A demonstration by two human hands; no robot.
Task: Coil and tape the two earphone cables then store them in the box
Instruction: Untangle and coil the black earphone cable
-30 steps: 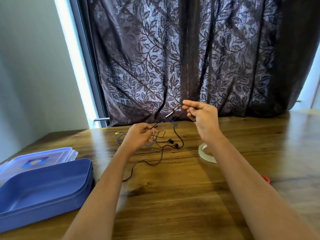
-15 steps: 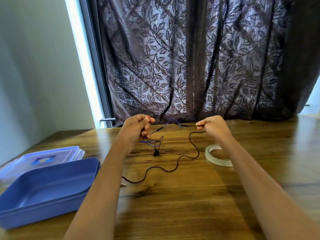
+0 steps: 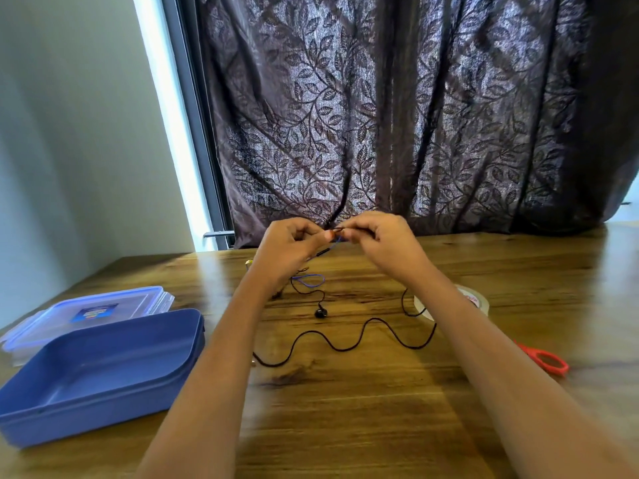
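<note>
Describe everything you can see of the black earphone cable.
The black earphone cable is thin, dark and looks rubber-coated. It is uncoiled: its long stretch snakes in loose waves across the wooden table, from a plug end by the left forearm to behind the right forearm. The left hand and right hand pinch its upper part between them above the table. One black earbud lies on the wood below them, beside a loop of blue cable.

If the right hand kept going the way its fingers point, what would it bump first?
Likely the left hand: the right hand points across at it, both pinching the black cable. Depth is unclear.
</note>
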